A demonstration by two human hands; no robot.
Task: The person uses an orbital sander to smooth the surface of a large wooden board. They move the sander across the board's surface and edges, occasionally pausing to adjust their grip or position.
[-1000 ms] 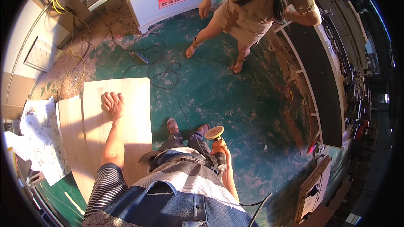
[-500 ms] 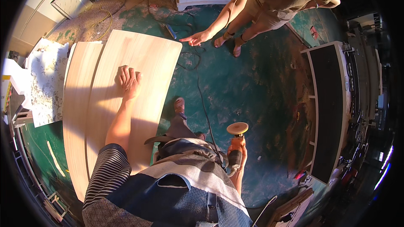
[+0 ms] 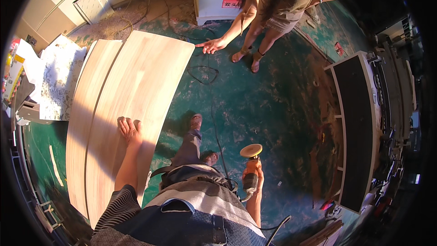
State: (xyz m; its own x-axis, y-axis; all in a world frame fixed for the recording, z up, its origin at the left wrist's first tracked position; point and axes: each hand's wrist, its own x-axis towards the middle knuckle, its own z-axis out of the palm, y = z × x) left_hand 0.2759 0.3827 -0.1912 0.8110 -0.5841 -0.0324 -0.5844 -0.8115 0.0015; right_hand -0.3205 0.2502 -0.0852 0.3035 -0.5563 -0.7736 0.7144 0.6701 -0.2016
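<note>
A wide pale wooden board (image 3: pixel 148 70) lies on my left, overlapping a second wooden board (image 3: pixel 91 77) beside it. My left hand (image 3: pixel 130 130) rests on the wide board's top face, palm down, fingers slightly bent and apart, holding nothing. Over on the right, my right hand (image 3: pixel 260 177) is wrapped round an orange and dark angle grinder (image 3: pixel 251 181). Its round, pale yellow disc (image 3: pixel 251 150) points away from me and touches nothing. Another person's hand (image 3: pixel 213 45) reaches toward the wide board's far right corner with a finger stretched out.
The other person (image 3: pixel 277 16) stands at the far side in sandals, before a white cabinet (image 3: pixel 214 0). A black cord (image 3: pixel 217 132) crosses the green floor (image 3: pixel 273 105). A long dark panel with a white frame (image 3: pixel 357 127) stands at right; a patterned sheet (image 3: pixel 61 79) lies at left.
My left hand has slid along the board toward me. The grinder stays in my right hand, its disc still facing away. The other person's hand remains by the board's corner.
</note>
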